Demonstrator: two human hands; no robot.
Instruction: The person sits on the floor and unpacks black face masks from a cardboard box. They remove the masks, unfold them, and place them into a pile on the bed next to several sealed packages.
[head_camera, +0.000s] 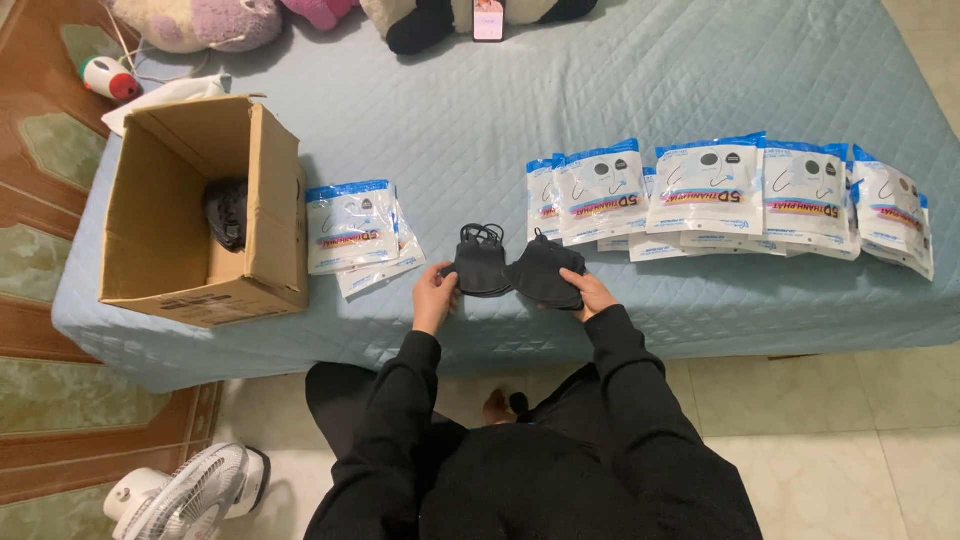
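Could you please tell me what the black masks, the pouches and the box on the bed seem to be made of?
Masks, in the left hand and right hand: likely soft matte fabric, since they fold limply and show no shine. Pouches: glossy plastic film, with glare and wrinkles. Box: brown corrugated cardboard, dull, with creased flaps.

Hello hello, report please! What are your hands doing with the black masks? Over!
Left hand holds one stack of black masks. Right hand holds another stack. Both over the bed. Nothing between them.
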